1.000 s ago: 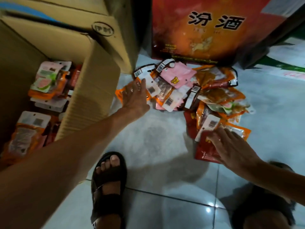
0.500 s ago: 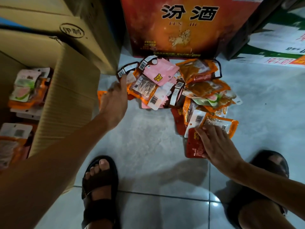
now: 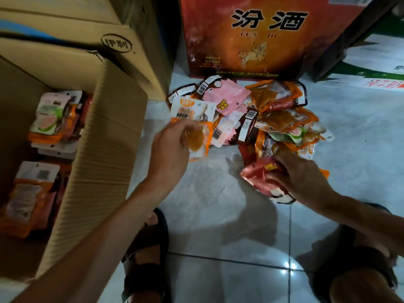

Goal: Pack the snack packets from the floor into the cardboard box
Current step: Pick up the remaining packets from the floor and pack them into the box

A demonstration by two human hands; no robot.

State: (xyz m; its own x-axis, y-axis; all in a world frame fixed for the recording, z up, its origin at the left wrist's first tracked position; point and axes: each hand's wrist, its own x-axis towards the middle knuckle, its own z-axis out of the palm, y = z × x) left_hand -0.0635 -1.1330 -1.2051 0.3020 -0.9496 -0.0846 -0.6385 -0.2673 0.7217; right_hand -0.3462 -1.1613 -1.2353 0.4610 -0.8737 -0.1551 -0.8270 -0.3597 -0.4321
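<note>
A pile of snack packets (image 3: 275, 119) in orange, pink and dark red lies on the tiled floor ahead. My left hand (image 3: 170, 154) holds an orange and white packet (image 3: 194, 121) lifted off the floor, left of the pile. My right hand (image 3: 299, 176) grips a red packet (image 3: 260, 178) at the pile's near edge. The open cardboard box (image 3: 105, 154) stands at the left, with several packets (image 3: 52, 119) lying inside it.
A large red carton (image 3: 251, 36) with black characters stands behind the pile. Brown cartons (image 3: 72, 22) are stacked at the back left, flattened printed cardboard (image 3: 371, 68) at the back right. My sandalled feet (image 3: 148, 248) rest on the grey tiles below the hands.
My left hand has lifted an orange and white packet up off the floor. My right hand has closed on the red packet and raised it from the pile's near edge.
</note>
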